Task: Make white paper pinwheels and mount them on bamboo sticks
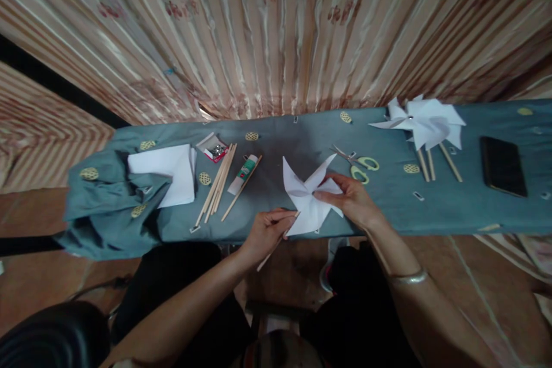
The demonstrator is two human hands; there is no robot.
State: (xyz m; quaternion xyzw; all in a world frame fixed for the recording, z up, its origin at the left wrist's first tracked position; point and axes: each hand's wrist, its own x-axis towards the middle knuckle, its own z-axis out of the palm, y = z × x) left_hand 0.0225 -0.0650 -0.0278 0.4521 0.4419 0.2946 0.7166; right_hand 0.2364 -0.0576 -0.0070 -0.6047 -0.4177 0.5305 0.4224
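A white paper pinwheel point(311, 207) is held over the table's front edge. My right hand point(351, 198) pinches it near its middle and right blade, thumb in front. My left hand point(269, 233) has its fingers closed round a thin wooden stick point(269, 256). The stick's upper end shows at my fingertips, beside the pinwheel's lower left blade, and its lower end points down past the table edge. Whether stick and paper are joined cannot be seen. Behind my right hand lie scissors point(357, 165) with light green handles, blades apart.
On the left are folded white paper sheets point(181, 181), a small box of metal pins point(213, 148), several loose wooden sticks point(221, 184) and a glue stick point(244, 172). Finished-looking pinwheels point(431, 121) on sticks and a black phone point(503, 165) lie right. A curtain point(267, 40) hangs behind.
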